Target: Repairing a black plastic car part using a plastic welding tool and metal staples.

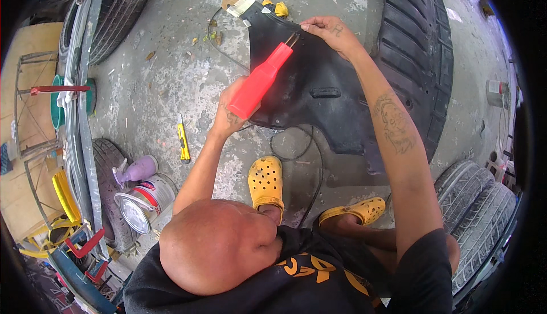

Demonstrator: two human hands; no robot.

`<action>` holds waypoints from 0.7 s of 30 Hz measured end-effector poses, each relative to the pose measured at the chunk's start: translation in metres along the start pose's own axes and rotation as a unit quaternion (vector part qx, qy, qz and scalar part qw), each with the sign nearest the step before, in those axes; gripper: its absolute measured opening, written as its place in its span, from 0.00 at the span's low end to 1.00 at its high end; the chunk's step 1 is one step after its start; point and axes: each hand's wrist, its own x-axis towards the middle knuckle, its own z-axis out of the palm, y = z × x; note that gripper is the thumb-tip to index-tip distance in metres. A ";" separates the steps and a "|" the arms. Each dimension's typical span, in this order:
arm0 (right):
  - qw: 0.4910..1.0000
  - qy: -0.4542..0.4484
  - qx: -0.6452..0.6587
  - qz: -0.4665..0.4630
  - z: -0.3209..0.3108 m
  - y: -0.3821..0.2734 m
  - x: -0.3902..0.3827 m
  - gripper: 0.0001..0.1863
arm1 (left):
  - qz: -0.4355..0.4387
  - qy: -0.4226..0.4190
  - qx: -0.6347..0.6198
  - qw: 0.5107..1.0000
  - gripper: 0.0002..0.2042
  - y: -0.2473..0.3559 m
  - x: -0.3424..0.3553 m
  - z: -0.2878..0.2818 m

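Observation:
My left hand (224, 121) is wrapped around a red soldering gun (257, 86). Its two metal prongs point up and right, with their tips at the upper edge of a black moulded plastic panel (296, 95). Close to those tips, the thumb and forefinger of my right hand (335, 35) pinch at the panel's edge; the other fingers are curled. The panel lies on the floor in front of my feet, and its ribbed, curved part (410, 58) spreads to the right, partly behind my right forearm.
A black cable (320, 171) loops between the panel and my yellow clogs (266, 180). A yellow utility knife (183, 142) lies on the left. Beyond it are a paint can (156, 195), a purple spray bottle (141, 167) and tyres. More tyres (481, 217) stand at right.

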 end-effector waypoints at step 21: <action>0.995 -0.041 0.091 0.026 0.006 -0.002 0.008 0.11 | -0.010 -0.008 -0.008 1.000 0.12 -0.011 -0.001 0.004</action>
